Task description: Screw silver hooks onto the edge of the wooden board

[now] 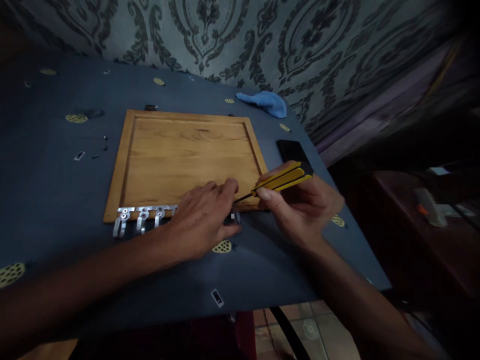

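Yellow and black, the slim-shafted screwdriver [283,180] held in your right hand [305,210] angles toward your left hand [202,216], which lies, grip hidden, over silver metal hooks [144,214] along the near edge of the framed wooden board [187,155] on the dark blue surface [75,187], a crumpled blue cloth [268,103] beyond.

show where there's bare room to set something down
Free: the table left of the small metal bits; its front strip between left forearm and right forearm; the upper middle of the board. Crowded: the board's near edge, with hooks, left hand, screwdriver and right hand; the table's right side, with flat black thing and blue cloth.
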Demonstrator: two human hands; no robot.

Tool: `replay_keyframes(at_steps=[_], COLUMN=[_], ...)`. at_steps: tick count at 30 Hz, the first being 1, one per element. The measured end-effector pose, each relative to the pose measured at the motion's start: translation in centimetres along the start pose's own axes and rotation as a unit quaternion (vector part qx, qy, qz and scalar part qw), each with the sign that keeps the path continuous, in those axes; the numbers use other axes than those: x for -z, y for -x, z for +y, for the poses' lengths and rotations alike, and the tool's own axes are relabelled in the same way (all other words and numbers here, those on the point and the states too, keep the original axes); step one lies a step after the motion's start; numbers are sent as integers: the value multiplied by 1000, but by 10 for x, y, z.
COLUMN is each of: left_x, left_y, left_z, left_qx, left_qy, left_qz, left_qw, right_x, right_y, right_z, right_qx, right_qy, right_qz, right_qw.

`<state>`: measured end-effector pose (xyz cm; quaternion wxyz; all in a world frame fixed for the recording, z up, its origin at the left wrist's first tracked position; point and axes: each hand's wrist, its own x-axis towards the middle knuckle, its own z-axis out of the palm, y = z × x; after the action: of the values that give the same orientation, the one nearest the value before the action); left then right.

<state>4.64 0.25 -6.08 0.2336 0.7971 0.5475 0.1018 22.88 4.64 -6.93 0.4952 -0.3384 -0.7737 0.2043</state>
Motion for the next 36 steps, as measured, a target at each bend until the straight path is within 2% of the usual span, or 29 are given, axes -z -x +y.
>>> replay_keyframes(at_steps=[3,5,7,10,12,15,17,19,32,36], left_x=[1,1,1,2,2,0,0,0,-2,-2], left_y=[0,0,0,0,0,0,0,-1,-1,0], left_z=[1,1,1,0,0,0,0,0,0,-1], left_qx=[0,0,0,-1,-4,0,3,6,8,1], left_qy=[-10,-13,-11,-6,-2,1,1,2,10,7], left_qz=[-2,-5,-6,-11,-13,-1,5,1,4,8], left_qw=[1000,1000,1000,1000,1000,1000,1000,1000,1000,1000], right_x=[0,-1,-3,-4,-3,-2,-1,-1,-3,-2], right_y=[3,1,-3,-11,-13,-10,-7,-5,-4,-6], right_z=[-1,-3,-5,-5,-4,-3,-4,-5,-2,-4], right_qx=[62,70,33,-27,-25,4,-5,-21,-35,-19], right_qy=[36,43,-9,-117,-110,-58,-44,-38,-32,-24], right_qz=[-18,-25,18,149,172,101,43,15,-1,-15], right_qw=[997,996,999,982,979,993,998,999,999,999])
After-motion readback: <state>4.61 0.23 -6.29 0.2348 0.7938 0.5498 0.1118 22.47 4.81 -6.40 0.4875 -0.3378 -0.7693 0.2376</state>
